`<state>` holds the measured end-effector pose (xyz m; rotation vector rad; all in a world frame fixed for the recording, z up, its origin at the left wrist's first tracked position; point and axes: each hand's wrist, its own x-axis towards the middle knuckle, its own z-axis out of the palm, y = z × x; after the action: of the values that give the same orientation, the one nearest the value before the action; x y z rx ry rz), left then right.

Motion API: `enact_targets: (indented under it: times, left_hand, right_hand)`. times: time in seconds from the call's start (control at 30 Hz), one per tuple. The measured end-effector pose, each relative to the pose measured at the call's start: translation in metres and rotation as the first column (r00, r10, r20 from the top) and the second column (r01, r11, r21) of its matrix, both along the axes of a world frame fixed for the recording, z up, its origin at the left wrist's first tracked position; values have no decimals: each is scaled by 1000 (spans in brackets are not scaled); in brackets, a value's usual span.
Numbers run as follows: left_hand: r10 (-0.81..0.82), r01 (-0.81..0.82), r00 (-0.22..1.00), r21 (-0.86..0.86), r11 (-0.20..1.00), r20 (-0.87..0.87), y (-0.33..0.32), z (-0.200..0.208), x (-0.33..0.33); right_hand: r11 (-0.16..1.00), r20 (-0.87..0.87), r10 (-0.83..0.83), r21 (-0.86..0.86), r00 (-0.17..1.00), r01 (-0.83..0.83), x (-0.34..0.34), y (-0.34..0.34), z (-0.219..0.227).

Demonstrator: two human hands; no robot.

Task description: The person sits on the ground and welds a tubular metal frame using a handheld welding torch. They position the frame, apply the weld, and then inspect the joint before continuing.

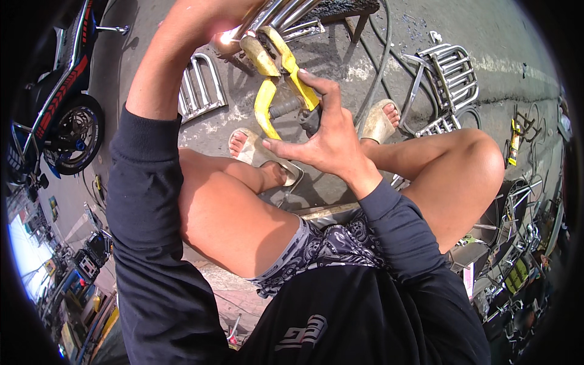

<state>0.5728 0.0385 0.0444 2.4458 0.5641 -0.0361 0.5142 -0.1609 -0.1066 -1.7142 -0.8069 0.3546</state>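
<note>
Closest to me is a dark shirt point(340, 310), its long sleeves reaching forward, worn by someone sitting low with knees apart. Over to their left stands a motorbike point(61, 100), black with red and blue trim. The bare legs point(237, 225) spread either side of the work. Scrap metal point(517, 243) lies heaped along the right. Ahead, a dark stand point(350, 7) is cut off by the top edge, near some chrome tubes point(292, 15). One chrome rack point(453, 79) sits on the floor to the right, another, the left rack point(201, 88), beyond the left knee. A hose point(380, 55) snakes between. Patterned shorts point(328, 246) show below the shirt's hem. The yellow tool point(264, 109) is up over the sandals point(378, 125), its far end right by the tubes; I can't tell whether they touch. The right hand point(331, 137) is wrapped around its dark near part, thumb and forefinger stretched along it. The left hand point(228, 8) runs out at the top edge, so I can't tell its grip.
</note>
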Motion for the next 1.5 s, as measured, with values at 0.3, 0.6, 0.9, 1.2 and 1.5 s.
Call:
enact_targets:
  times: [0.3, 0.6, 0.9, 1.2, 1.5]
  left_hand:
    - [-36, 37, 999, -41, 999, 20, 7, -5, -2]
    - [-28, 31, 997, 42, 999, -66, -7, 5, 0]
    - [-64, 64, 998, 25, 998, 6, 2, -1, -2]
    - [-125, 156, 970, -138, 978, 209, 2, -4, -15]
    - [-155, 190, 960, -132, 973, 234, 3, 1, -12]
  right_hand:
    - [999, 25, 13, -36, 1000, -12, -2, 0, -2]
    - [991, 214, -108, 103, 971, 87, -7, 4, -10]
    - [998, 147, -13, -53, 989, 21, -9, -3, -10]
    - [998, 128, -1, -59, 992, 8, -6, 1, -12]
    - [996, 176, -4, -88, 984, 20, -6, 1, -10]
